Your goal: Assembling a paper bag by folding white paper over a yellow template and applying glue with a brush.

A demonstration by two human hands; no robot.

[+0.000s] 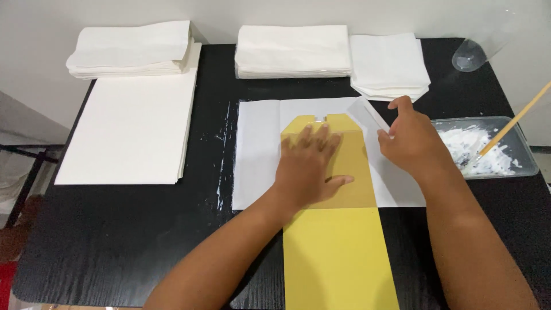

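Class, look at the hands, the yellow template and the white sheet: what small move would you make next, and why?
Probably fold the lifted flap over the yellow template. The left hand presses the template flat on the white sheet, while the right hand holds that edge raised.

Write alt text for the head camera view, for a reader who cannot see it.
A person's left hand presses flat on a yellow card template lying over a white paper sheet on a black table, while the right hand lifts the sheet's right edge. Stacks of white paper sit behind; a tray of white paste with a brush is at right.
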